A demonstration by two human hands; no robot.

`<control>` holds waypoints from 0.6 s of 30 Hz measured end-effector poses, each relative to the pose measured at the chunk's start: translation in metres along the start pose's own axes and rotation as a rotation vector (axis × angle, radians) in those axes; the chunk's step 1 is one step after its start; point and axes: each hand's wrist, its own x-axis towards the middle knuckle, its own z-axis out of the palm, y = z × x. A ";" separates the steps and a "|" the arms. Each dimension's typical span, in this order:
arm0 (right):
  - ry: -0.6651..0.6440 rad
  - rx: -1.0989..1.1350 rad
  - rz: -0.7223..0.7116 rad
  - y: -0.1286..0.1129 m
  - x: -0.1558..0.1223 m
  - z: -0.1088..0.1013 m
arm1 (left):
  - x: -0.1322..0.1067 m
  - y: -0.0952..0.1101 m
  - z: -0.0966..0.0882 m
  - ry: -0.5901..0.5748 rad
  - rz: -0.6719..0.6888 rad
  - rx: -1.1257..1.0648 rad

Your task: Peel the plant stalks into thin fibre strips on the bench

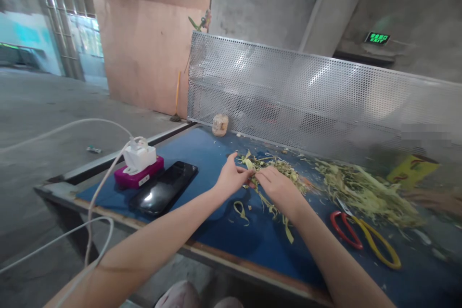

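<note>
My left hand and my right hand meet over the blue tabletop, fingertips almost touching. Both are closed in a pinch on a thin yellow-green plant strip, partly hidden by the fingers. Just behind and under my right hand lies a pile of shredded, dry leafy strips. One curled strip rests on the table in front of my left hand. To the right of my right forearm are scissors with one red and one yellow handle, their blades pointing toward a larger heap of pale strips.
On the left, a black phone lies beside a magenta box carrying a white charger with trailing cables. A perforated metal panel borders the table's back, near a pale lump. A yellow box stands far right.
</note>
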 end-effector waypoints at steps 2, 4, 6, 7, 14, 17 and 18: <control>0.007 -0.026 -0.031 0.001 0.000 0.002 | -0.002 0.003 0.001 -0.013 -0.010 0.014; 0.012 -0.062 -0.075 0.001 0.001 0.004 | -0.004 0.006 0.002 -0.022 -0.017 0.012; 0.019 -0.099 -0.120 0.001 0.002 0.006 | -0.005 0.008 0.003 -0.018 -0.028 -0.001; 0.022 -0.112 -0.139 0.001 0.002 0.007 | -0.005 0.008 0.003 -0.012 -0.038 -0.012; -0.019 -0.072 -0.218 0.007 0.001 0.003 | -0.004 0.007 0.004 -0.015 -0.089 -0.054; -0.014 -0.090 -0.228 0.008 0.001 0.001 | -0.005 0.009 0.005 -0.026 -0.084 -0.071; -0.014 -0.101 -0.228 0.008 0.002 0.001 | -0.005 0.011 0.005 -0.021 -0.087 -0.082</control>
